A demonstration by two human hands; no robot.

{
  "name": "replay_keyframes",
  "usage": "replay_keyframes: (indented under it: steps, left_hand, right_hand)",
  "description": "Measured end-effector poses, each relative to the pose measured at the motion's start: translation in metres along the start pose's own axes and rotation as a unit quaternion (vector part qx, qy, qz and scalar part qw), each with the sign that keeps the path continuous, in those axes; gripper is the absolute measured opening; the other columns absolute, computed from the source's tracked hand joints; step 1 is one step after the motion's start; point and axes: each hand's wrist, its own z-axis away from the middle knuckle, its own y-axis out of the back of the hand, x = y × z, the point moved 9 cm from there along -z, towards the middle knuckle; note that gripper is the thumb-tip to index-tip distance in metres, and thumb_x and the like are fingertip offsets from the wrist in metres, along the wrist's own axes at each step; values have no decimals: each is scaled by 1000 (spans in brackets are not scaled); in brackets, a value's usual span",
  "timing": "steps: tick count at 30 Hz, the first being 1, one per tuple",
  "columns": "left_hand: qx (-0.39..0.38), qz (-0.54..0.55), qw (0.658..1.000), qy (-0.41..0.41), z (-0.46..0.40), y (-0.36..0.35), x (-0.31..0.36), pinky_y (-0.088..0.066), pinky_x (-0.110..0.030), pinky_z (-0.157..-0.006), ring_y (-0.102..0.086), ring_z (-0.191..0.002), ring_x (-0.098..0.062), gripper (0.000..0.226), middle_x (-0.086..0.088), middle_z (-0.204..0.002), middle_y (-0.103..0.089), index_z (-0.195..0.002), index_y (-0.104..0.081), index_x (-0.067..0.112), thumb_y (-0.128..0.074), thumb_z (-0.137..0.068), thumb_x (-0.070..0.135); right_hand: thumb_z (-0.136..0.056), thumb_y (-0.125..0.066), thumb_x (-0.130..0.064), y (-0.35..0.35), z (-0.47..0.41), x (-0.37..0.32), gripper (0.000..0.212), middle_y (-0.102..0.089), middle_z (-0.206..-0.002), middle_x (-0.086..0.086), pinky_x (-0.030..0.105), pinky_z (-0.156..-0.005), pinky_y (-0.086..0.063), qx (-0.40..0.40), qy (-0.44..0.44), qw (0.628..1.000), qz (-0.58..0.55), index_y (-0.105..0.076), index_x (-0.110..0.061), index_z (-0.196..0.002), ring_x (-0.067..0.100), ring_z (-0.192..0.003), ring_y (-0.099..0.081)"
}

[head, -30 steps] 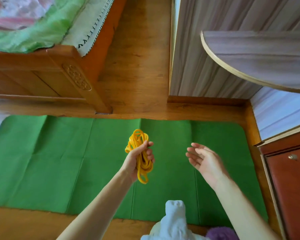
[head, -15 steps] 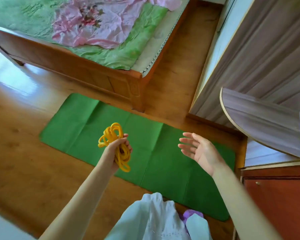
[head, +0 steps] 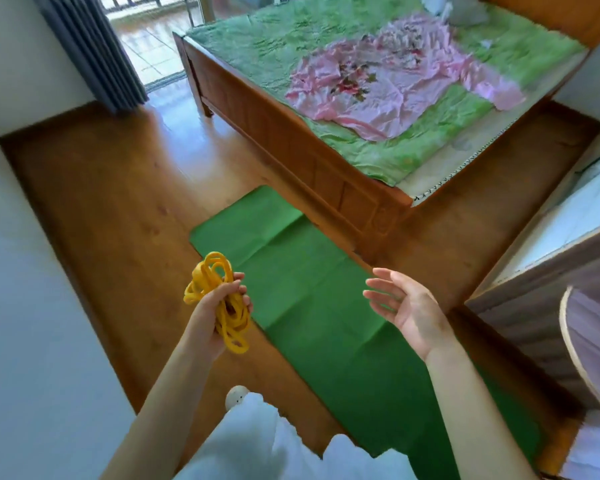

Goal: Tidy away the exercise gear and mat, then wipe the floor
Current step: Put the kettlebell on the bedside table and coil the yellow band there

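A green exercise mat (head: 312, 299) lies flat on the wooden floor, running from the foot of the bed toward my feet. My left hand (head: 215, 306) grips a bundled yellow resistance band (head: 234, 323), with loops sticking out above and below the fist, held over the floor at the mat's left edge. My right hand (head: 406, 306) hovers above the mat, palm turned left, fingers spread and straight, holding nothing.
A wooden bed (head: 291, 140) with a green cover and a pink cloth (head: 388, 84) stands beyond the mat. A white wall (head: 32, 306) is at left, a grey curtain (head: 94, 53) by the balcony door. Cabinets (head: 541, 299) stand on the right. Bare wooden floor (head: 118, 209) lies left of the mat.
My view has swung left and up, bringing the whole bed, curtain and left wall into sight. Both hands keep the same pose; the left still holds the band.
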Motion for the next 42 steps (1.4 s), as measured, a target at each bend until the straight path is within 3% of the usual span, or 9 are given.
replay_keyframes:
  steps: [10,14,20,26,33,37,42]
  left_hand:
    - [52,-37,997,-32,-41,111,143,-52,-23,-50,-58,-49,-13,9,-4,-62,-60,-89,-59,7,-51,-88,5]
    - [66,-18,996,-53,-62,140,197,-53,-24,-50,-59,-49,-14,6,-6,-63,-60,-87,-61,7,-56,-83,9]
    - [86,3,994,-61,-111,175,254,-52,-24,-50,-58,-49,-12,21,-6,-71,-61,-90,-63,8,-67,-70,12]
    - [118,50,986,-106,-172,206,319,-52,-25,-51,-59,-51,-13,12,-8,-73,-62,-89,-64,7,-65,-77,9]
    - [147,61,977,-140,-237,237,408,-53,-25,-52,-59,-52,-14,19,-8,-74,-62,-93,-62,7,-61,-75,14]
    - [156,63,973,-156,-273,272,456,-53,-26,-53,-60,-54,-14,15,-9,-78,-64,-97,-62,7,-55,-84,12]
    - [155,81,971,-161,-337,316,535,-52,-24,-51,-59,-51,-12,15,-8,-77,-65,-94,-63,8,-56,-83,15]
  right_hand:
    - [-99,-39,-16,-222,-91,14,27,-69,-93,9,36,-85,-51,-76,-26,997,12,-63,-6,-105,23,-86,-65]
    - [-99,-41,-16,-299,-125,10,25,-70,-89,8,32,-78,-55,-110,-42,992,33,-64,-6,-102,22,-83,-67]
    - [-95,-47,-11,-393,-182,-5,20,-72,-86,4,29,-75,-54,-175,-46,980,87,-67,-9,-98,19,-78,-69]
    - [-96,-47,-11,-483,-253,-20,21,-72,-91,4,27,-72,-52,-223,-52,963,140,-67,-11,-100,18,-81,-69]
    - [-96,-46,-10,-580,-340,-52,20,-71,-86,8,29,-71,-51,-233,-75,967,65,-66,-6,-100,20,-81,-67]
    - [-95,-47,-12,-635,-384,-49,21,-71,-88,8,29,-74,-52,-229,-90,967,66,-66,-6,-100,21,-82,-67]
    - [-95,-46,-11,-728,-439,-41,21,-71,-87,8,26,-67,-55,-237,-107,964,53,-66,-5,-100,19,-77,-68]
